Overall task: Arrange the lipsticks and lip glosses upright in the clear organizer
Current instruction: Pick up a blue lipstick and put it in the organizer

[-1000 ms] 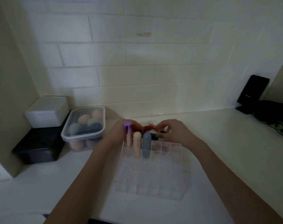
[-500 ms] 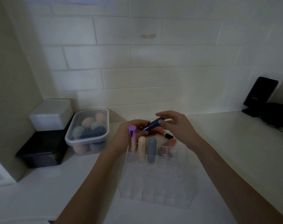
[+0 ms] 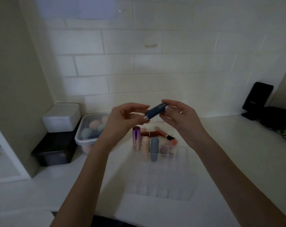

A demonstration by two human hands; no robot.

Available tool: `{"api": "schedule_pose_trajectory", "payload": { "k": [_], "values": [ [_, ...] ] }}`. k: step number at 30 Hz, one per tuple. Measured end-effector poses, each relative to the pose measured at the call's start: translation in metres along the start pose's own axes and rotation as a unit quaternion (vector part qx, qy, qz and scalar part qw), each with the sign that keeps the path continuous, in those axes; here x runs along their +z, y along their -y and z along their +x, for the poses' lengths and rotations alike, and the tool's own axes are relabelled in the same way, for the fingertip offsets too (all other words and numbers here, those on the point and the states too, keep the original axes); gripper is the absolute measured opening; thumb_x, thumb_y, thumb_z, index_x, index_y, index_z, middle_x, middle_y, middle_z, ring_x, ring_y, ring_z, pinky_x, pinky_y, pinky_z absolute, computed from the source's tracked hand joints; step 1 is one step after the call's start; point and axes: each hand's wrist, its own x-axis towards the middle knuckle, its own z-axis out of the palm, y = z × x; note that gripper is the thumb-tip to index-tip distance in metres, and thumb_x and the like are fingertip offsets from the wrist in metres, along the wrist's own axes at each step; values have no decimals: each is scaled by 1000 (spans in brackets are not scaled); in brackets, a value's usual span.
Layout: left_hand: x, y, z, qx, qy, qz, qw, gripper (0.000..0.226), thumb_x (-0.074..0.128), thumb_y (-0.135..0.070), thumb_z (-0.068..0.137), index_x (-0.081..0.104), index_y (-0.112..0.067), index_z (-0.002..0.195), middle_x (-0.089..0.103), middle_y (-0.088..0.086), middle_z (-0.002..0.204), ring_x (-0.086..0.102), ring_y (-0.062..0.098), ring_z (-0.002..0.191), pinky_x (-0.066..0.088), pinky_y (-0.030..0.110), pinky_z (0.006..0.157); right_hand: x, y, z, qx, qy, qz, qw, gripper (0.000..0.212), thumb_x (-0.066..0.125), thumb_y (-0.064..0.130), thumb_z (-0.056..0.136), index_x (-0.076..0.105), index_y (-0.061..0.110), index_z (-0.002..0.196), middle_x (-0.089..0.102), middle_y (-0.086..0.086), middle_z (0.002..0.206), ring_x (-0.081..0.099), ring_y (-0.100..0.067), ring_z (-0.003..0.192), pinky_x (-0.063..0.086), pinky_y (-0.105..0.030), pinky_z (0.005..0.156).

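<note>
Now both hands, left hand (image 3: 122, 118) and right hand (image 3: 181, 115), have lifted the pinched blue tube (image 3: 156, 110) higher.

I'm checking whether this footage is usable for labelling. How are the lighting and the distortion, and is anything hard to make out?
Head view: dim and flat, no glare; wide-angle bending bows the wall tiles toward the edges; the dark blue tube held between left hand and right hand is fairly sharp; the clear organizer nearly vanishes against the pale counter.
</note>
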Motion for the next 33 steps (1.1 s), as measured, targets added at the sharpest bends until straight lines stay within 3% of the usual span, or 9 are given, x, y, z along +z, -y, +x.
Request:
{"api": "schedule_pose_trajectory", "payload": {
  "k": [5, 10, 12, 16, 19, 22, 24, 27, 33],
  "values": [
    [19, -25, -18, 42, 30, 96, 994, 39, 71, -3, 76, 62, -25, 107, 67, -11, 106, 71, 10, 77, 57, 18, 70, 2, 17, -22, 19, 50, 22, 998, 31, 53, 12, 94, 58, 15, 124, 67, -15, 114, 69, -26, 103, 56, -36, 90],
    [37, -20, -40, 116, 14, 275, 954, 42, 68, -11, 82, 59, -24, 121, 59, -16, 108, 56, -2, 87, 37, -6, 77, -2, 23, -40, 1, 37, -45, 998, 35, 62, 5, 88, 59, 16, 121, 70, -21, 103, 71, -28, 94, 58, -35, 81],
    [40, -13, -49, 157, -10, 300, 941, 35, 68, -14, 81, 64, -18, 116, 67, -8, 104, 57, 4, 86, 39, 3, 80, -4, 24, -46, 2, 37, -62, 997, 35, 65, 3, 85, 59, 14, 118, 70, -21, 100, 72, -26, 88, 59, -32, 74],
    [45, 3, -60, 171, -60, 320, 930, 31, 63, -19, 77, 69, -18, 107, 74, 0, 96, 58, 8, 90, 40, 39, 95, -3, 25, -52, 2, 44, -77, 996, 31, 66, -1, 83, 59, 10, 112, 70, -19, 96, 73, -25, 81, 58, -29, 67],
    [46, 4, -61, 186, -78, 319, 926, 32, 66, -13, 76, 69, -16, 108, 68, -6, 100, 53, 8, 101, 40, 43, 96, -5, 25, -52, -9, 30, -95, 995, 33, 67, -1, 82, 59, 12, 112, 70, -18, 97, 73, -24, 80, 59, -32, 68],
    [39, 11, -68, 189, -115, 301, 928, 36, 64, -15, 81, 62, -20, 117, 56, -11, 118, 46, 4, 118, 35, 27, 105, -11, 18, -52, -21, 14, -172, 985, 36, 69, 1, 81, 58, 18, 110, 70, -15, 99, 73, -24, 80, 61, -36, 71],
    [34, 21, -80, 155, -171, 260, 938, 34, 60, -20, 86, 57, -23, 120, 56, -8, 126, 47, 0, 120, 34, 15, 104, -14, 12, -53, -22, 20, -197, 980, 35, 68, -1, 80, 57, 17, 109, 69, -15, 101, 73, -23, 79, 60, -32, 68],
    [34, 35, -98, 35, -207, 162, 964, 37, 58, -20, 90, 52, -27, 126, 57, -12, 124, 49, -11, 113, 38, 6, 96, -14, 4, -55, -25, 38, -214, 976, 33, 69, -1, 80, 58, 17, 105, 69, -13, 100, 72, -18, 78, 55, -22, 65],
    [35, 56, -100, -80, -118, 60, 988, 49, 55, -28, 90, 41, -27, 137, 52, -8, 136, 50, 1, 122, 41, 34, 105, -12, -6, -59, -65, 81, -297, 949, 33, 71, 3, 77, 58, 27, 95, 70, -1, 90, 67, -16, 84, 53, -25, 81]
  ]
}}
